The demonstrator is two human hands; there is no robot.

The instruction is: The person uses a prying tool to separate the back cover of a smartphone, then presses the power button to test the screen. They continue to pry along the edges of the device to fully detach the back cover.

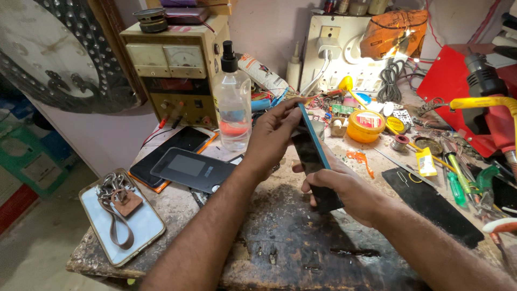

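I hold a dark smartphone with a teal edge (312, 156) tilted on its side above the worn workbench (301, 242). My right hand (344, 186) cradles its lower half from beneath. My left hand (274, 134) grips the phone's upper end, fingers curled over the top edge. The phone's screen is dark.
Left on the bench lie a phone with a key bunch on it (121, 215), a dark device (191, 170) and another phone (172, 153). A spray bottle (232, 102) and a beige power supply (175, 70) stand behind. Flux tin (366, 124), tools and a black mat (436, 207) crowd the right.
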